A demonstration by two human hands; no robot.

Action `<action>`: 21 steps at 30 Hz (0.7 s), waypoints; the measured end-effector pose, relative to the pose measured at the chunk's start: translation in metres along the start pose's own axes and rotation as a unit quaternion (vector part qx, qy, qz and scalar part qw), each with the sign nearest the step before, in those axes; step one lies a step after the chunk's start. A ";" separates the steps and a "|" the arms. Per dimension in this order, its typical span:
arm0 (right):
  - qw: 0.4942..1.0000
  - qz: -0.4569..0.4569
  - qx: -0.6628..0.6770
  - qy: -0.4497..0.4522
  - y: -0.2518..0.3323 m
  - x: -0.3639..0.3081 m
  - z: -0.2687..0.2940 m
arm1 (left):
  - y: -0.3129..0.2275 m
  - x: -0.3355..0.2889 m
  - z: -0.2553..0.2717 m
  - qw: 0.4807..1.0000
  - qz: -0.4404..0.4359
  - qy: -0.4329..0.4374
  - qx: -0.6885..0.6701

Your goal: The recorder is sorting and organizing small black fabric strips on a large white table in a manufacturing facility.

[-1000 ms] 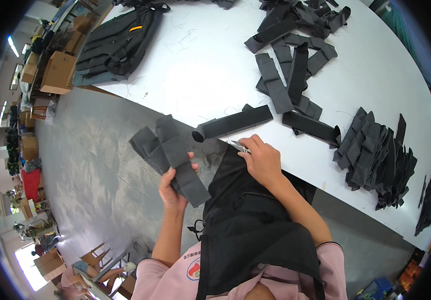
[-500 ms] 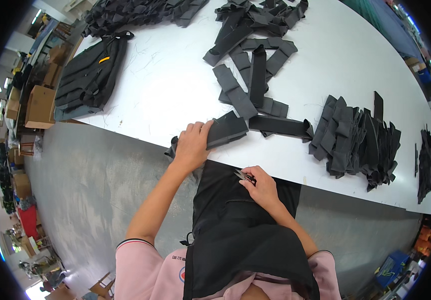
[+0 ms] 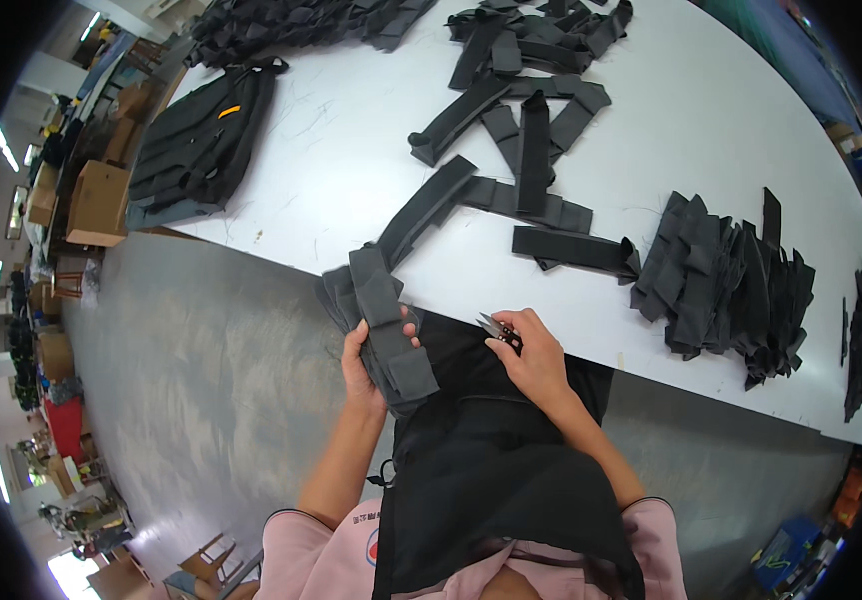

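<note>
My left hand (image 3: 358,375) grips a bundle of dark grey fabric strips (image 3: 383,310) with folded, pleated sections. The bundle hangs past the near table edge, its upper end close to a loose strip (image 3: 427,208) lying on the table; whether those two touch I cannot tell. In my right hand (image 3: 539,365) is a small pair of thread snips (image 3: 501,333), blades apart and pointing up and left. That hand is over my black apron (image 3: 491,470), just in front of the table edge, and the snips are clear of the bundle.
On the white table (image 3: 321,150) more grey strips (image 3: 536,150) lie scattered toward the back. A neat row of strips (image 3: 711,275) stands at the right, with a black pile (image 3: 859,345) beyond. At the left rests a black backpack (image 3: 206,145); cardboard boxes (image 3: 98,200) stand farther left.
My left hand has drawn the bundle off the table toward me and turned it more upright. Loose strips near it have shifted. My right hand still holds the snips, nearly in place.
</note>
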State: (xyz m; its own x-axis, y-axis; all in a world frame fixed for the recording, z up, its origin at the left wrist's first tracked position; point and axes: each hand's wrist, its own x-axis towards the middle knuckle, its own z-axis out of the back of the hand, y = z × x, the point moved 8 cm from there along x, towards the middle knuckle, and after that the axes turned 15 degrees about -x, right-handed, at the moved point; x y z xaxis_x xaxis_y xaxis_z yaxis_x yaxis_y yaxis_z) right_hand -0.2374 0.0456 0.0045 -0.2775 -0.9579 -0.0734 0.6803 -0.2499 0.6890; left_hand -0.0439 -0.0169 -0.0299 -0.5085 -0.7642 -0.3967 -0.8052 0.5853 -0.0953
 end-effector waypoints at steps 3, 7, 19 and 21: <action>0.996 0.055 -0.063 -0.016 0.027 0.015 0.003 | -0.002 -0.014 0.016 0.999 -0.025 -0.041 -0.025; 0.969 0.182 -0.162 -0.048 0.061 0.047 -0.008 | -0.003 -0.022 0.018 0.997 -0.035 -0.068 0.018; 0.898 0.359 -0.233 -0.099 0.108 0.077 -0.043 | -0.008 -0.025 0.015 0.994 -0.062 -0.087 0.011; 0.899 0.358 -0.234 -0.097 0.108 0.079 -0.045 | -0.007 -0.025 0.014 0.994 -0.063 -0.090 0.008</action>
State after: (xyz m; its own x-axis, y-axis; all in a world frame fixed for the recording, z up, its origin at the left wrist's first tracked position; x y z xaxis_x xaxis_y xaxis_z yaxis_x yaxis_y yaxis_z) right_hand -0.1556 -0.0634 0.0404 0.2622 -0.8661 0.4255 0.9301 0.3444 0.1277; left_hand -0.0213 0.0020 -0.0316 -0.3390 -0.7719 -0.5378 -0.8537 0.4927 -0.1690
